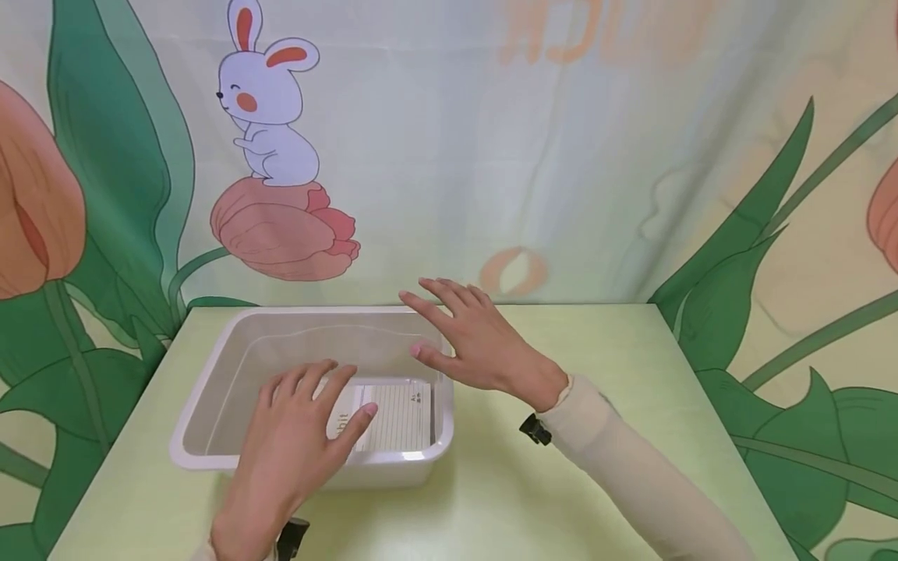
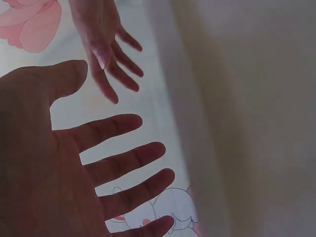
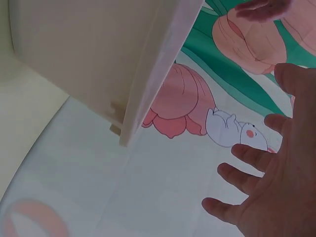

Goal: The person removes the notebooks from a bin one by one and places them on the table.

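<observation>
A white plastic basin [image 1: 188,405] stands on the table's left half. Inside it, toward the right end, lies a notepad with a lined page [image 1: 398,421], partly hidden by the left thumb. My left hand [image 1: 298,436] hovers over the basin's front rim, fingers spread and holding nothing. Above the right rim is my right hand [image 1: 487,343], its fingers loosely extended and empty. The left wrist view has the left palm [image 2: 64,168] facing the basin's pale side. In the right wrist view, the right fingers [image 3: 247,180] are apart from the basin wall [image 3: 89,54].
The pale green table [image 1: 561,467] extends to the right of the basin. Behind it hangs a curtain [image 1: 421,156] printed with tulips and a white rabbit. Black clips sit at both wrists, one of them a wrist clip [image 1: 536,428] by the right sleeve.
</observation>
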Available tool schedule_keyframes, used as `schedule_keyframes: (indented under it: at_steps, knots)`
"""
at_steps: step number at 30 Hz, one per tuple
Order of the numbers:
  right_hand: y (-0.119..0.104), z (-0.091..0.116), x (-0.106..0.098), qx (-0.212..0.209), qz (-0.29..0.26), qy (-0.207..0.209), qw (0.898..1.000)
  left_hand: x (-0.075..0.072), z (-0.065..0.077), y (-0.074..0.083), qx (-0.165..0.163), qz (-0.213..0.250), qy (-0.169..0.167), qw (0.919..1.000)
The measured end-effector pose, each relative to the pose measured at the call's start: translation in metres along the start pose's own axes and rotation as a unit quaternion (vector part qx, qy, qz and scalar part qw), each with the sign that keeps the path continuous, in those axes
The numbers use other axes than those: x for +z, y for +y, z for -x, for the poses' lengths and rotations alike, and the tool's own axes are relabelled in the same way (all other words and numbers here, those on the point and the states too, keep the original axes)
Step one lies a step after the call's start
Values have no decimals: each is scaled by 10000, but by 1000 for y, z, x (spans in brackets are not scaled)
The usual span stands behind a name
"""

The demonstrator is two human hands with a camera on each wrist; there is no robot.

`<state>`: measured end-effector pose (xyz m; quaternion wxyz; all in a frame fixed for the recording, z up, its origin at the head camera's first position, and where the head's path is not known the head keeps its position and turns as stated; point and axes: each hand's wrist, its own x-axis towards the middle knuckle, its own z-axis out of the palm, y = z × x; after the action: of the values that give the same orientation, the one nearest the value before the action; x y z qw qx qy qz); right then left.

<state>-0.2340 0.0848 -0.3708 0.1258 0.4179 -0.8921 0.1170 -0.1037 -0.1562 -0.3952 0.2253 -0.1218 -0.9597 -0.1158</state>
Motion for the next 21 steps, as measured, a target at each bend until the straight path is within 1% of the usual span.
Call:
schedule_keyframes:
  at_steps: [3, 7, 13, 17, 21]
  knots:
    - [-4, -3, 2, -154, 41, -126, 9998, 6, 12, 0, -38, -108, -18, 9999]
    - [-11, -9, 3, -372, 153, -282, 9988, 13, 27, 0, -200, -174, -144, 9995]
    - [-22, -17, 4, -728, 420, -549, 9950, 19, 45, 1, -332, -130, -322, 9988]
    - [-25, -23, 5, -917, 726, -717, 9905, 27, 54, 3, -213, -143, -416, 9988]
    - [-29, -29, 9, -1115, 913, -899, 9855, 36, 58, 6, 56, -260, -412, 9988]
